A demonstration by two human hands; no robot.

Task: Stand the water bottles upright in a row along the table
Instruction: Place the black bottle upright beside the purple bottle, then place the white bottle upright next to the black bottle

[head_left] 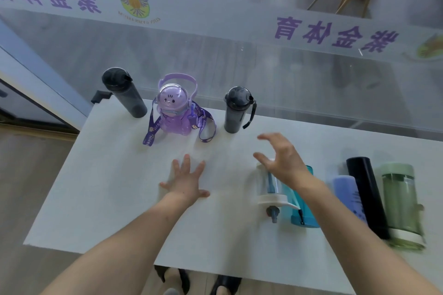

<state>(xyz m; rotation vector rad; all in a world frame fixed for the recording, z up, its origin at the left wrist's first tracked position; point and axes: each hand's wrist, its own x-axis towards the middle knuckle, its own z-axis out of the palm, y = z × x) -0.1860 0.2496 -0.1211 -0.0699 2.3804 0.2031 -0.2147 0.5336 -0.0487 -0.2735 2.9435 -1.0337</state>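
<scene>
At centre frame the left hand (185,181) lies flat and spread on the table (107,199), while the right hand (282,158), fingers apart, hovers over and partly hides the clear bottle (269,187) among 5 lying bottles.

**Open middle, crowded back edge and right side**

The white table (115,199) has a broad bare stretch across its left and middle, open to a hand from the near edge. The left hand (185,181) lies flat in that stretch with fingers spread. Along the far edge three upright things stand in the way: a dark bottle (127,94), a purple bear bottle (173,110) whose strap (153,130) trails onto the table, and a second dark bottle (236,110). A gap separates the bear bottle from the second dark bottle. At the right, lying bottles crowd together: clear (269,187), teal (300,201), blue (347,195), black (366,196), green (400,201). The right hand (282,158) hovers with fingers spread above the clear one.
</scene>
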